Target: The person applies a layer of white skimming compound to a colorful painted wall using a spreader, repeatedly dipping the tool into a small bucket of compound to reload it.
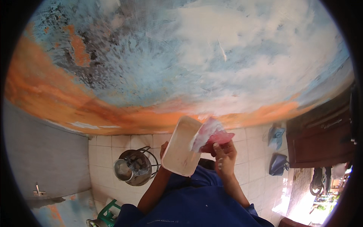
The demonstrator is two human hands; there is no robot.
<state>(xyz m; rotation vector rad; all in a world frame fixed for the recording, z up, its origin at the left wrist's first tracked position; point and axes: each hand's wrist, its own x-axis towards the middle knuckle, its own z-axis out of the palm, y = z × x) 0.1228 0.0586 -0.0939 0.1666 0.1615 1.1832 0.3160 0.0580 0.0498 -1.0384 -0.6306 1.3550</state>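
My left hand (164, 149) grips the left edge of a shallow cream rectangular plastic tub (180, 149); most of its fingers are hidden behind the tub. A thin smear coats the tub's inside. My right hand (226, 158) pinches a red plastic putty spreader (224, 137) between thumb and fingers. White putty (204, 133) covers the spreader's broad blade, which overlaps the tub's right rim. White specks show on the right hand. Just beyond both hands rises a wall (211, 64) painted in blue, white and orange, with rough dark patches at its upper left.
On the tiled floor (245, 172) at left, a metal pot (124, 169) rests on a round dark-legged stool (140, 178). A green plastic chair (109, 212) stands nearer. A grey door (49, 151) is far left. Two blue bags (278, 138) lie near brown furniture (319, 138) at right.
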